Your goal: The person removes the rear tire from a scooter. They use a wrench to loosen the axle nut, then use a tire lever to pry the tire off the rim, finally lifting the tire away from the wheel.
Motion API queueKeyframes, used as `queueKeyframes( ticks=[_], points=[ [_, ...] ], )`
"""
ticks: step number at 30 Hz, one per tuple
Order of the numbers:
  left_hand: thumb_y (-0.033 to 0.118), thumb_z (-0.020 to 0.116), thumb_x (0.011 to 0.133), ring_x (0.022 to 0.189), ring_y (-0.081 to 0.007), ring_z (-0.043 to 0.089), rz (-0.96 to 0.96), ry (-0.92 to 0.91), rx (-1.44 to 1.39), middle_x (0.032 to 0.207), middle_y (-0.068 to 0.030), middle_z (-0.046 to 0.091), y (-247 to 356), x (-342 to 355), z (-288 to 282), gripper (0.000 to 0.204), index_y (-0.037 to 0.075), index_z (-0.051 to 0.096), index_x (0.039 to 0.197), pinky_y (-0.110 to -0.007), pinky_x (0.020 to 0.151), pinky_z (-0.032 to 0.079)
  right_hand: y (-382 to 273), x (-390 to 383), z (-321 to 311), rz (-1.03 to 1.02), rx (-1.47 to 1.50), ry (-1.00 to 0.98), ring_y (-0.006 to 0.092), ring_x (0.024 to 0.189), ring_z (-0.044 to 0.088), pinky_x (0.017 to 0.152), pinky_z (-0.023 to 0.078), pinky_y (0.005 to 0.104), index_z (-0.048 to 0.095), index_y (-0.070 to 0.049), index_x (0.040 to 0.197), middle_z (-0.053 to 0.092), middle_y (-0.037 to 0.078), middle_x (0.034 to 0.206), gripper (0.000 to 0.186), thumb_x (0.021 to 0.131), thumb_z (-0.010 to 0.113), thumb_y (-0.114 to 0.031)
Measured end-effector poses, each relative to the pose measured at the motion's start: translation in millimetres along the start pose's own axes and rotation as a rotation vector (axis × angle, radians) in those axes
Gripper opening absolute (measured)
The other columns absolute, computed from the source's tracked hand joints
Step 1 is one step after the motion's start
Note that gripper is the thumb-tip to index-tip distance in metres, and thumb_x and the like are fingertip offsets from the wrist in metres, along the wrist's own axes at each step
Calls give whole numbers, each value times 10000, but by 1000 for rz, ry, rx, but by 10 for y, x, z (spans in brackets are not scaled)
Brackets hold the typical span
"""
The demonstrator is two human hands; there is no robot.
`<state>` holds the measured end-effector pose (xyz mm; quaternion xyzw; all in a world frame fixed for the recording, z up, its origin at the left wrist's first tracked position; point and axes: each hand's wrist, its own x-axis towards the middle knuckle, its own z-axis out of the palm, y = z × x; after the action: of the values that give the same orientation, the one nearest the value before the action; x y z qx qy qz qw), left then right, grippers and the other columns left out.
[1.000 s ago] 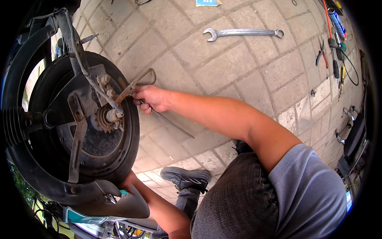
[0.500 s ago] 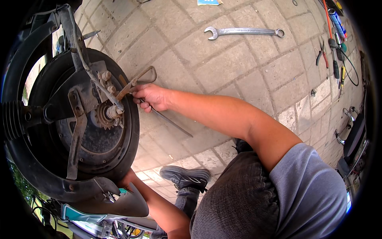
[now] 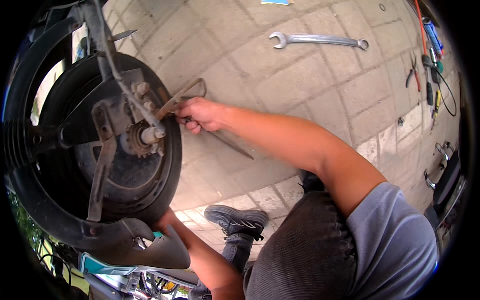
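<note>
A black wheel point(image 3: 172, 165) stands at the left, with a rusty toothed sprocket point(image 3: 134, 141) and an axle end point(image 3: 152, 134) at its hub. My right hand point(image 3: 202, 115) is beside the axle, its fingers closed around a thin dark metal rod point(image 3: 227, 141) that slants down to the right. Its fingertips meet a rusty flat metal piece point(image 3: 169, 106) next to the axle, and a bent wire loop point(image 3: 200, 84) rises above them. My left hand point(image 3: 165, 220) is at the wheel's lower edge, behind the fender point(image 3: 165, 250); its fingers are hidden.
An open-ended combination wrench point(image 3: 320, 39) lies on the paving. Pliers point(image 3: 414, 75), screwdrivers point(image 3: 436, 102), a blue spray can point(image 3: 433, 36) and a cable point(image 3: 452, 95) lie at the right. A curved black frame point(image 3: 25, 195) surrounds the wheel; my shoe point(image 3: 237, 218) is below.
The whole view has shifted, so the wheel and wrench appear farther right. My right hand keeps its grip on the rod beside the axle. My left hand stays at the wheel's lower edge.
</note>
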<state>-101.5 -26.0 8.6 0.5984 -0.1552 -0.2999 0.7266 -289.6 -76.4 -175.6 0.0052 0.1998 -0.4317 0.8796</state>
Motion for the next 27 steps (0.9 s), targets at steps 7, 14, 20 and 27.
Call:
queueKeyframes(
  ticks=[7, 14, 20, 27],
  points=[
    [370, 479, 968, 1353, -263, 352, 94, -164, 110, 1511, -115, 334, 51, -51, -159, 565, 48, 389, 1424, -414, 1167, 217, -48, -85, -40, 34, 73, 31, 83, 509, 315, 457, 242, 255, 501, -147, 1014, 448, -5, 754, 60, 971, 458, -146],
    [378, 488, 962, 1353, -265, 354, 125, -192, 183, 1509, -116, 335, 67, -130, -224, 581, 46, 381, 1427, -414, 1166, 217, -34, -137, 100, -60, -44, 129, 61, 504, 320, 435, 241, 232, 535, -84, 1069, 433, -14, 751, 143, 953, 452, -93],
    [385, 495, 956, 1352, -266, 355, 145, -213, 236, 1508, -118, 335, 62, -149, -289, 596, 44, 374, 1430, -414, 1165, 217, -22, -140, 145, -56, -85, 163, 66, 495, 315, 432, 235, 232, 536, -92, 999, 434, -4, 748, 88, 950, 463, -89],
    [393, 504, 950, 1351, -268, 356, 155, -253, 315, 1507, -119, 336, -30, -118, -363, 613, 42, 366, 1433, -414, 1164, 217, 24, -132, 118, -67, 22, 159, 71, 482, 318, 417, 237, 251, 543, -82, 1009, 449, 2, 739, 89, 948, 479, -86]
  ],
)
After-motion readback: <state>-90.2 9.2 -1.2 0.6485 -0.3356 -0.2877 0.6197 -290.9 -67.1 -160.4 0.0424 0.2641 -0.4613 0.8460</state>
